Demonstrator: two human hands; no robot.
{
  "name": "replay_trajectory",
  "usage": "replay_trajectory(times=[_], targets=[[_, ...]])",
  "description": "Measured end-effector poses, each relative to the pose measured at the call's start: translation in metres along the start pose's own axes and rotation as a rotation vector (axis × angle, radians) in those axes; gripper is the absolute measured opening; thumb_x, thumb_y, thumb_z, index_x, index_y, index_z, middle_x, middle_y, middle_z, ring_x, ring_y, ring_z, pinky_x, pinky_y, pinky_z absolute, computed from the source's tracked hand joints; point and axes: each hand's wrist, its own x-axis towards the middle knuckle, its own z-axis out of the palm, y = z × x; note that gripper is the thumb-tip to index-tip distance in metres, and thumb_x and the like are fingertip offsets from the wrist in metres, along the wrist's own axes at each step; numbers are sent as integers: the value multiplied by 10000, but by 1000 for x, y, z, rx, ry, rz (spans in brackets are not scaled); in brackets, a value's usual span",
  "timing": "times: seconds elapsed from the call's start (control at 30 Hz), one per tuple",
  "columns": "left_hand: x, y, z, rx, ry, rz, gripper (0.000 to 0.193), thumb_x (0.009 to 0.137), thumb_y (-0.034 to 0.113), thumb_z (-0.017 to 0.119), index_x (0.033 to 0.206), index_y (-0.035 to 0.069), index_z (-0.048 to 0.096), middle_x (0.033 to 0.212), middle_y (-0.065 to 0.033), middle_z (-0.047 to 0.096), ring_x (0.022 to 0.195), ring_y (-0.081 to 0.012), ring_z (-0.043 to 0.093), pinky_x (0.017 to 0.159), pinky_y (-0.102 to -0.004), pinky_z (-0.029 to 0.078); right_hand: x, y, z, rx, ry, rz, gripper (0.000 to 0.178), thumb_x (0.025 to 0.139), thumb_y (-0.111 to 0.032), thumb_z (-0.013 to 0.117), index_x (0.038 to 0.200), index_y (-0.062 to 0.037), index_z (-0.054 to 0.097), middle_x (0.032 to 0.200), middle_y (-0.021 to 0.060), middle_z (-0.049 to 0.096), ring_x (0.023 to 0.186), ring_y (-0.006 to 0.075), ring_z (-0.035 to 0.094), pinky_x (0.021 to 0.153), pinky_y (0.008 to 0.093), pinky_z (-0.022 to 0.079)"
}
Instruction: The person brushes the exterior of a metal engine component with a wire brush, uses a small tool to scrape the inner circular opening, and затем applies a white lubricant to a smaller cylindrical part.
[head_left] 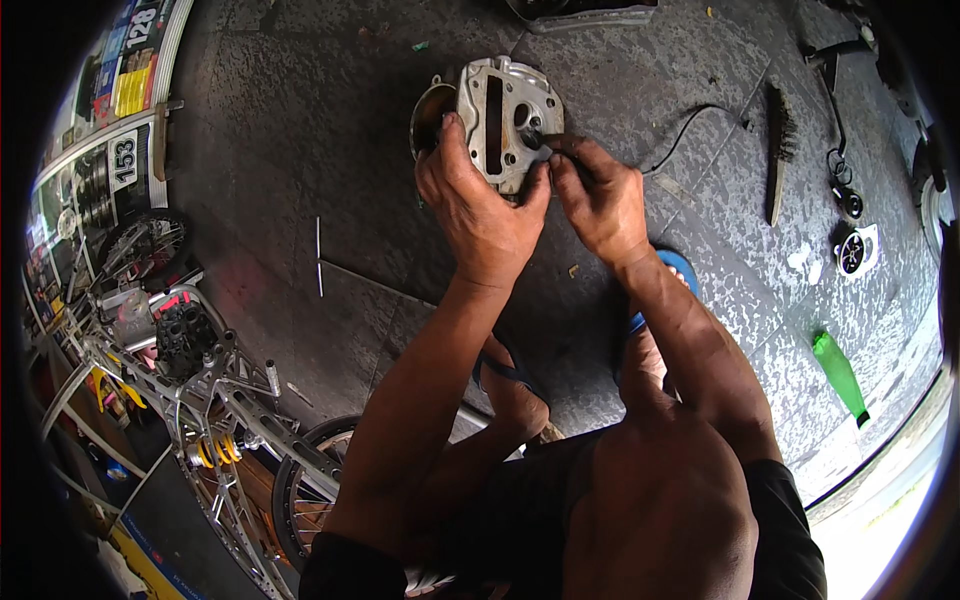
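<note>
A silver cast-metal engine part point(478, 88) is held up over the floor at the upper middle. Its flat face has a long dark slot, a round hole and several bolt holes, and a round hollow rim juts out on its left side. My left hand point(480, 215) grips the lower left of the casting, thumb and fingers pressed round its edge. On the right side of the same face, my right hand point(600, 195) is closed in a pinch beside the round hole. Something small and dark grey shows at those fingertips, too hidden to name.
On the floor at right lie a wire brush point(776, 160), a thin black cable point(690, 125), a white gasket-like plate point(858, 250) and a green tube-shaped item point(838, 375). A thin metal T-shaped rod point(320, 258) lies left. A motorcycle frame point(235, 395) stands lower left.
</note>
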Motion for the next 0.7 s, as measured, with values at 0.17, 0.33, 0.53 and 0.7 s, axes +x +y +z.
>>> replay_trajectory(times=[0.17, 0.33, 0.53, 0.7], targets=[[3, 2, -1, -5, 2, -8, 1050, 680, 223, 896, 1486, -29, 271, 1376, -235, 483, 1179, -405, 499, 1071, -588, 345, 5, -3, -7, 1, -68, 51, 254, 934, -137, 652, 1158, -21, 683, 911, 219, 739, 841, 319, 756, 745, 380, 585], [6, -4, -6, -67, -40, -22, 1058, 658, 202, 901, 1487, -17, 282, 1366, -238, 495, 1189, -410, 503, 1085, -590, 323, 24, -25, -40, -29, -268, 176, 282, 939, -106, 623, 1202, -24, 561, 886, 221, 728, 815, 322, 731, 765, 411, 544], [41, -39, -24, -187, -171, 76, 1045, 659, 116, 901, 1507, 16, 297, 1445, -213, 474, 1315, -421, 453, 1116, -527, 340, 29, -26, -65, 54, -346, 180, 223, 905, -59, 713, 1110, -9, 642, 1010, 95, 722, 954, 161, 685, 832, 296, 539], [63, -62, -28, -275, -312, 177, 939, 724, 143, 863, 1493, 38, 334, 1454, -177, 498, 1331, -388, 462, 1112, -497, 372, 35, -17, -53, 240, -287, 172, 201, 898, -33, 755, 1089, -38, 691, 1042, 28, 717, 950, 94, 658, 858, 256, 528]])
